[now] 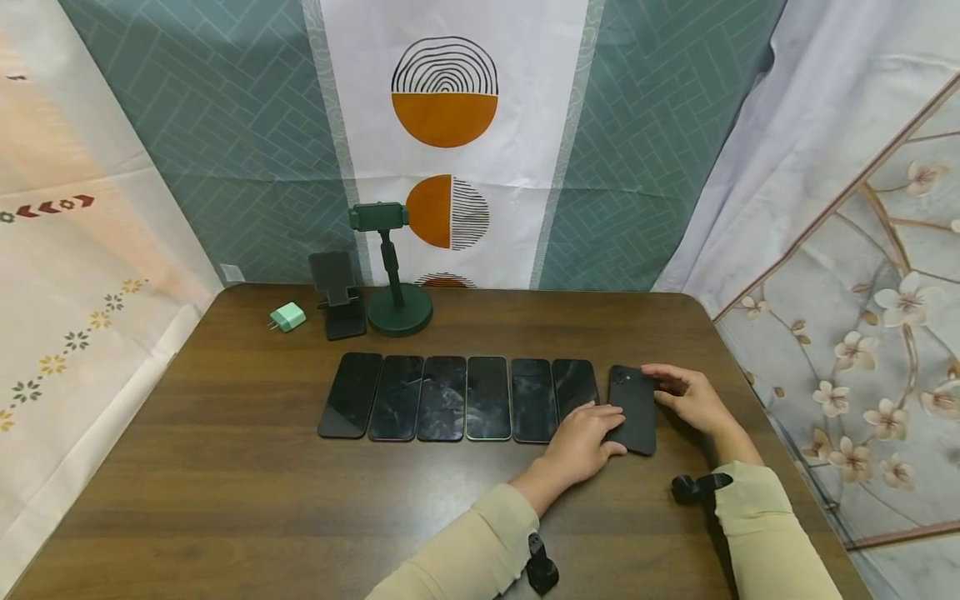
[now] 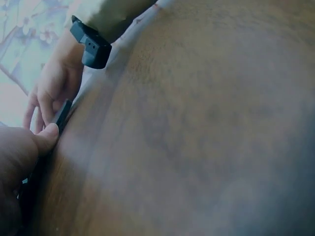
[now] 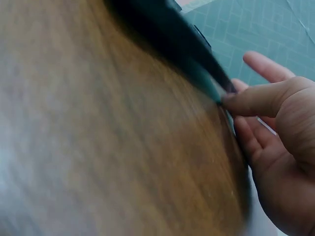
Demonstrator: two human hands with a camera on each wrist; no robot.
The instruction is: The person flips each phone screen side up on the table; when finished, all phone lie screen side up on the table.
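A dark smartphone (image 1: 633,417) lies back up at the right end of a row, its camera bump at the top left corner. My left hand (image 1: 581,443) holds its left side, the thumb near the lower edge; in the left wrist view that thumb (image 2: 48,136) touches the phone's edge. On the phone's other side, my right hand (image 1: 693,402) grips the upper right edge. From the right wrist, the thumb and fingers of the right hand (image 3: 275,118) pinch the phone (image 3: 197,49), seen nearly edge-on. Just left lies another phone (image 1: 573,383), partly covered by the left hand.
Several dark phones (image 1: 442,400) lie side by side on the wooden table (image 1: 300,517). Behind them stand a green round-based phone stand (image 1: 400,310), a black folding stand (image 1: 345,317) and a pale green charger plug (image 1: 288,317). Patterned cloth (image 1: 637,167) hangs behind the table.
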